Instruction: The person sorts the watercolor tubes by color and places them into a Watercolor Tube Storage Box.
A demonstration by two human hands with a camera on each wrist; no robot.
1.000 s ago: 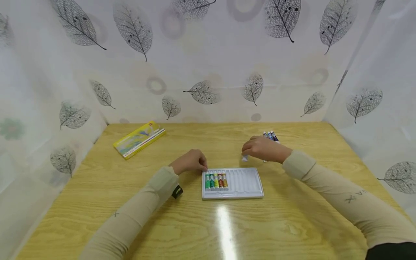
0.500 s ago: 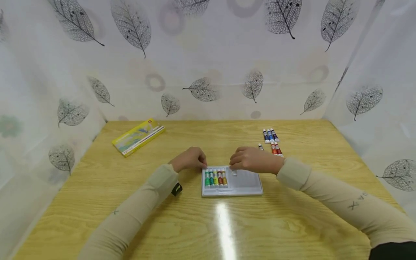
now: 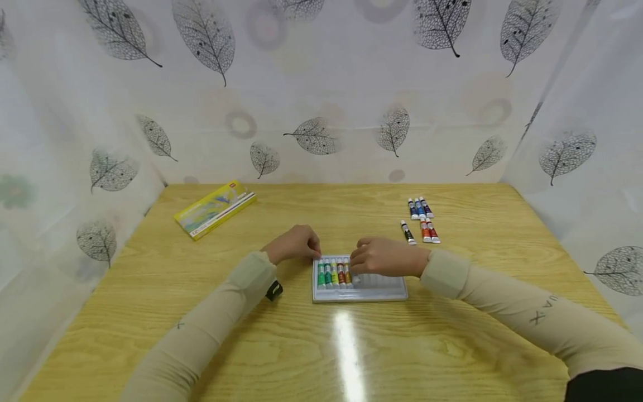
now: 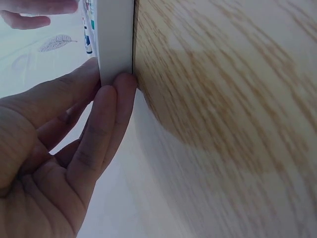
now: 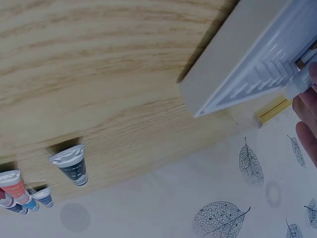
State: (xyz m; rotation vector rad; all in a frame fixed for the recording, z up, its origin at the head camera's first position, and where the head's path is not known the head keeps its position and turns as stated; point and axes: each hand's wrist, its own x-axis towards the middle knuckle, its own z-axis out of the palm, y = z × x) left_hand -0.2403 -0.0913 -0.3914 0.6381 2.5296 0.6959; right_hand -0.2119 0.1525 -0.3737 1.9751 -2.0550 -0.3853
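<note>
A white plastic paint tray point(image 3: 389, 293) lies on the table, with a row of green, yellow, red and ochre paint tubes point(image 3: 334, 274) in its left slots. My left hand point(image 3: 296, 245) pinches the tray's far left corner; the left wrist view shows its thumb and fingers point(image 4: 101, 119) at the tray wall point(image 4: 116, 42). Over the middle slots, my right hand point(image 3: 384, 258) holds a paint tube point(image 3: 356, 279) right beside the ochre one. Its pale crimped end point(image 5: 298, 83) shows in the right wrist view, while the fingers hide most of its body, so its colour cannot be told.
Right of the tray's far side lie a black tube point(image 3: 408, 232), an orange and a red tube point(image 3: 429, 230), and several blue and purple tubes point(image 3: 419, 208) behind them. A yellow box point(image 3: 216, 209) lies at the back left. A leaf-patterned curtain point(image 3: 321, 84) encloses the table.
My right hand has carried the paint tube left and toward me, from beyond the tray into the slots beside the ochre tube. The left hand has stayed at the tray corner.
</note>
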